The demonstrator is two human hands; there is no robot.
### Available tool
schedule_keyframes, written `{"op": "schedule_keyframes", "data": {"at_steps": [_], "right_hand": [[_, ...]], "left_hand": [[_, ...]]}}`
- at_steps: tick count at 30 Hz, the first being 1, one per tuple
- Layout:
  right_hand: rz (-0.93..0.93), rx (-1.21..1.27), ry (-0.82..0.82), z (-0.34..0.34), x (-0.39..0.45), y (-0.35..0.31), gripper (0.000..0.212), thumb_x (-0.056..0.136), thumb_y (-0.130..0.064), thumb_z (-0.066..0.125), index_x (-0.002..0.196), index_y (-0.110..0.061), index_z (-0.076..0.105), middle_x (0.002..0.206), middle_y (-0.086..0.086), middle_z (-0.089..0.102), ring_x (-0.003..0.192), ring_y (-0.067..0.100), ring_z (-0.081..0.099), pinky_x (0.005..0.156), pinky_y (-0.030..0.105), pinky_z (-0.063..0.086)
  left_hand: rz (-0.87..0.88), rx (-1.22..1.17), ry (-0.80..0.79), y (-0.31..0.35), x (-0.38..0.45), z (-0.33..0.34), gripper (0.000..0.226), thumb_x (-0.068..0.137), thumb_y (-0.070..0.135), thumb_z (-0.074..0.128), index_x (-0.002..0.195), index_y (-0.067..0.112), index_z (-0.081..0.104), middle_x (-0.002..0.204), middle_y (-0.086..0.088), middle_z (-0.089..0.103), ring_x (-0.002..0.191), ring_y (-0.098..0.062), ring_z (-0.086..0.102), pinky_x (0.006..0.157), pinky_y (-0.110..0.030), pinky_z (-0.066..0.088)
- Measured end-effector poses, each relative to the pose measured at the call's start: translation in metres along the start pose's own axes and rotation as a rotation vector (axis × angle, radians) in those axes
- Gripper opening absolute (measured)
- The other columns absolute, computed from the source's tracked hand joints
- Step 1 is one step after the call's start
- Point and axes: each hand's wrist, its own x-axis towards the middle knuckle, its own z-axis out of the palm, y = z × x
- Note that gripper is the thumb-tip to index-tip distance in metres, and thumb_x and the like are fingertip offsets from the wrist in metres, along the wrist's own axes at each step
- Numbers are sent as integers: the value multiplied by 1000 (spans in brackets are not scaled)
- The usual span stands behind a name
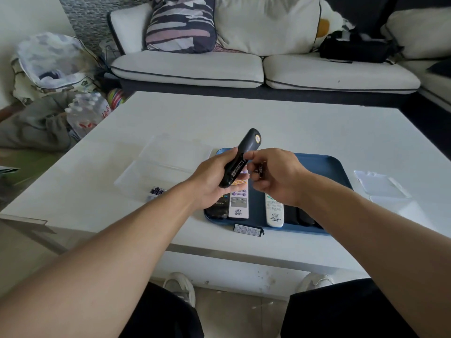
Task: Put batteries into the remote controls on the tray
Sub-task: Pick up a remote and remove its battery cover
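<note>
My left hand (214, 176) grips a black remote control (244, 152) back side up, tilted above the blue tray (322, 164), with its battery compartment open. My right hand (273, 174) is beside it, fingers closed on small dark batteries (260, 170) near the compartment. On the tray lie two white remotes (239, 203) (274, 212), a black remote (217, 211) at the left and dark remotes (302, 217) under my right wrist. A loose battery cover (249, 230) lies on the table by the tray's front edge. Several purple batteries (157, 191) sit in a clear box (151, 174).
The white table (268, 118) carries the clear box's lid (175, 150) at the left and clear plastic packaging (380, 184) at the right. A white sofa (244, 67) with cushions stands behind. Bags and bottled water (85, 113) lie on the floor at the left.
</note>
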Motion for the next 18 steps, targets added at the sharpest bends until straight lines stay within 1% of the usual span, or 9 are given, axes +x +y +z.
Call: {"op": "schedule_keyframes", "data": {"at_steps": [1,3,5,6,8,11,13,15,18], "right_hand": [[-52,-131,2,-1,-1,1,22,95,-5,48,89,-10,69,63,2,50,46,11,40,42,21,27],[-261,-563,18,-3,-4,2,25,94,-12,50,88,-20,73,55,-14,53,41,2,43,42,13,30],[-453,-917,7,-3,-3,6,23,93,-19,56,92,-31,75,50,-21,53,47,-5,49,46,9,32],[-494,-996,-7,-4,-2,7,18,92,-24,61,93,-34,75,48,-23,52,50,-5,49,48,11,32],[-526,-1042,-4,-6,0,8,11,89,-31,67,91,-37,76,46,-23,50,50,-3,48,51,16,31],[-543,-1046,3,-7,1,6,8,85,-32,72,85,-36,78,48,-26,53,50,-4,50,52,18,34],[-547,-1085,4,-6,2,6,6,84,-36,74,84,-39,78,58,-23,62,59,-3,56,57,24,44],[-549,-1137,3,-6,2,7,7,83,-39,74,85,-43,78,75,-19,70,73,2,63,70,33,55],[-555,-1224,15,-4,-2,7,10,83,-40,71,90,-46,75,86,-22,72,85,6,65,77,35,56]], "left_hand": [[-22,-13,-7,0,0,-1,33,103,36,56,110,8,71,102,-14,69,90,-28,69,100,-54,53],[-59,-48,-20,1,-1,-2,36,102,36,58,112,4,70,102,-17,68,86,-31,70,92,-54,58],[-85,-90,-30,1,-2,-3,41,103,34,57,122,-1,66,111,-22,67,91,-34,71,85,-52,61],[-90,-103,-30,2,-3,-3,40,103,33,56,122,-1,66,115,-23,67,95,-34,70,82,-50,62],[-95,-117,-36,3,-3,-4,36,104,31,55,118,1,68,119,-21,67,99,-33,70,80,-48,62],[-112,-115,-54,3,-5,-4,34,104,29,54,113,0,69,114,-20,71,92,-33,73,83,-49,62],[-124,-103,-59,1,-6,-4,33,104,28,55,110,0,70,110,-19,73,92,-32,74,83,-49,62],[-134,-98,-56,1,-6,-5,32,104,28,55,110,1,70,116,-19,71,100,-33,71,85,-50,61],[-138,-117,-41,1,-7,-5,30,104,27,53,110,3,70,115,-18,67,106,-30,66,81,-49,63]]}}
